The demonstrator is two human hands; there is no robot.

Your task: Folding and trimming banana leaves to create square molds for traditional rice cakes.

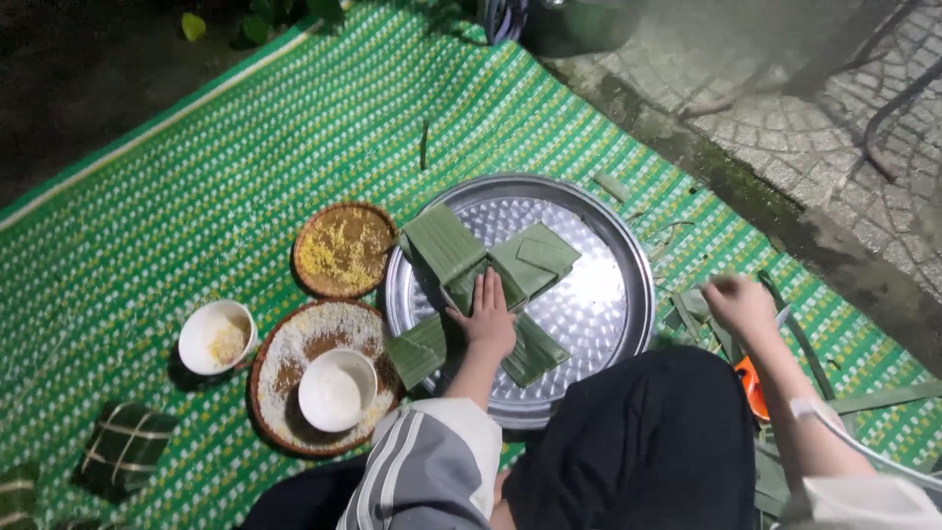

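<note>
While the left hand [488, 319] presses flat on the crossed green leaves [488, 270], its fingers [483, 291] lie stretched out and released, gripping nothing, tips right at the middle of the cross where the strips overlap. Those leaves sit in the round metal tray [608, 294] on the green woven mat [196, 196], arms of the cross reaching out from under the palm toward the tray's rim. Off beyond the tray's far side from the baskets, the right hand [741, 306] hovers over loose leaf strips [702, 314]; it's blurred, so I cannot tell whether those fingers are closed on anything. Just beside the tray, a shallow basket of yellow grain [343, 250], and next to that a basket of white rice [294, 353] with a white bowl [337, 390] standing in it. Farther from the tray, another white bowl [216, 337], then a tied leaf parcel [126, 447].
</note>
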